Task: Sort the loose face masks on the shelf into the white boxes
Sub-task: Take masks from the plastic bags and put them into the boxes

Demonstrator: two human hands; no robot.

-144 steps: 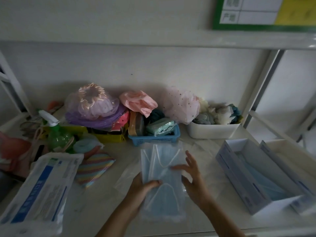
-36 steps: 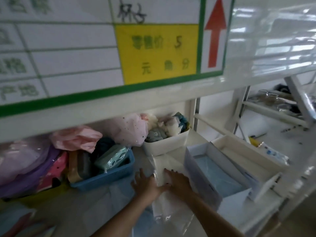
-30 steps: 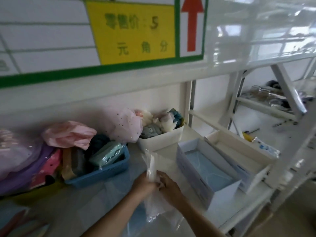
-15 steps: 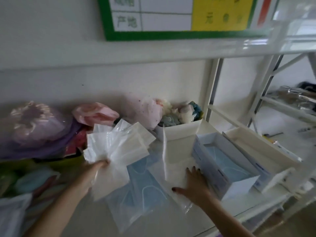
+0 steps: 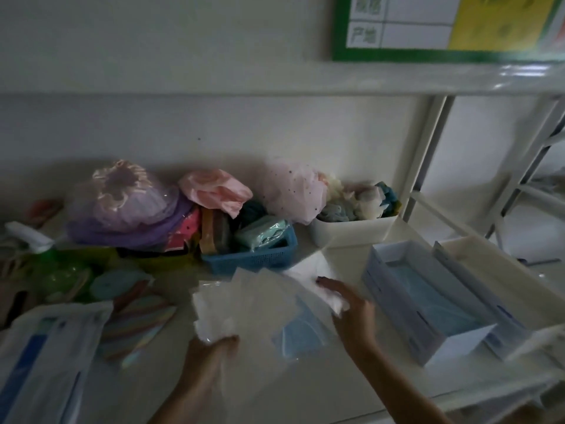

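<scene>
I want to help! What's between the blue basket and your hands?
Head view: white masks fanned across the shelf, a blue mask partly under them.

left hand (image 5: pixel 214 347): bare, no sleeve | right hand (image 5: pixel 354 313): bare, no sleeve, dark nails

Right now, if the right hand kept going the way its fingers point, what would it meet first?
Probably the white masks at its fingertips; the right hand points up-left toward the blue basket beyond. Depth is unclear.
</scene>
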